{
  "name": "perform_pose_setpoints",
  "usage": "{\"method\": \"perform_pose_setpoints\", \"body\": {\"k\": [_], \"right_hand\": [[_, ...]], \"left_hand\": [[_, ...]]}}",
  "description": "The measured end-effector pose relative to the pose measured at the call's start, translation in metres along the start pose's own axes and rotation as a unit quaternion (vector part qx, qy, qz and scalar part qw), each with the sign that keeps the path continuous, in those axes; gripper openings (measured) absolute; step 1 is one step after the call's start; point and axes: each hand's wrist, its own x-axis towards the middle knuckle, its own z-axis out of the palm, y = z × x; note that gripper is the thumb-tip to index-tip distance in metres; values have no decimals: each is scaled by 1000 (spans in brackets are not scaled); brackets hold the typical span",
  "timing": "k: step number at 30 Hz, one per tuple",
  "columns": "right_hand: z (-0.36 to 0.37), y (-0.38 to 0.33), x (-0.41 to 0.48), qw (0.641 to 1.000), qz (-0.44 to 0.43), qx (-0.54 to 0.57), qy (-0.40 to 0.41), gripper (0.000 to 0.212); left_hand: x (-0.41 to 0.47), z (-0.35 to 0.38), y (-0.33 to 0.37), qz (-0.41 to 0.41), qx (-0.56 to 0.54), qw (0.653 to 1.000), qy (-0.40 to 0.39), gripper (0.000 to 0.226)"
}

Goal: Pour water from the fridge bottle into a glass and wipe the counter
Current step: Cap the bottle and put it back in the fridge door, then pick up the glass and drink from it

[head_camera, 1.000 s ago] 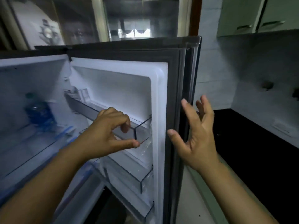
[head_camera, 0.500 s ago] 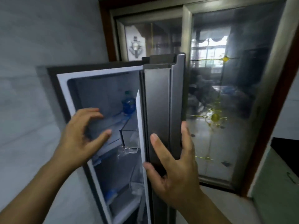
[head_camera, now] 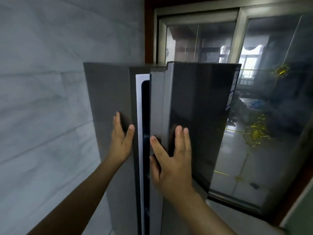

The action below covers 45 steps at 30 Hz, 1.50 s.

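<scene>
One fridge (head_camera: 108,99), its single door (head_camera: 199,107) standing a narrow crack (head_camera: 145,116) ajar; bottle hidden, cannot be placed. Two hands showing. Left hand (head_camera: 121,143), at 9 o'clock of the crack, is lying flat on the fridge's grey side, fingers straight, holding nothing. Right hand (head_camera: 172,165), at 3 o'clock, is pressing the door's front, fingers straight, thumb on its edge.

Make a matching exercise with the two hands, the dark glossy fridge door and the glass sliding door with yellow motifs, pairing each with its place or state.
Things:
1. left hand
2. right hand
3. dark glossy fridge door
4. glass sliding door with yellow motifs

Places or states:
A. ajar by a narrow gap
B. flat on the grey side panel of the fridge
C. behind the fridge, to the right
D. fingers straight on the door front, thumb on its edge

Pairs: 1-B, 2-D, 3-A, 4-C
</scene>
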Motion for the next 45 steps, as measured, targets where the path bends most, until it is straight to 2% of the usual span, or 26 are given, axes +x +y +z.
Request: {"method": "perform_pose_setpoints", "body": {"k": [4,8,15,19,22,24,28,32,36,40,43,45], "right_hand": [[42,-10,13,999,-10,-34,-33,60],[65,-14,17,999,-3,-46,-9,64],[59,-18,20,999,3,-48,-14,45],[32,-25,20,990,15,-74,-120,53],[-7,-29,8,974,53,-40,-215,59],[-37,-32,-5,958,98,-28,-267,58],[-100,-28,-35,893,178,-152,-383,47],[-173,-19,-67,808,292,-221,-462,47],[-265,-12,-109,756,357,-255,-485,52],[-371,-15,-154,727,426,-279,-461,51],[-455,-22,-190,691,481,-306,-444,48],[-505,-28,-211,673,513,-322,-424,45]], "left_hand": [[1,-1,-16,47,19,999,-9,93],[3,-5,-34,72,25,997,-30,91],[2,-2,-44,113,44,992,-19,92],[-13,-9,-34,70,-20,997,-15,85],[-45,-17,-15,57,-75,995,-14,82],[-72,-23,5,89,-74,993,-22,78],[-119,-14,54,173,-10,978,-119,55],[-159,18,100,233,130,928,-259,38],[-212,65,151,271,255,848,-377,38],[-287,117,208,313,288,789,-444,42],[-349,156,247,341,296,736,-505,48],[-387,177,273,355,293,712,-530,52]]}}
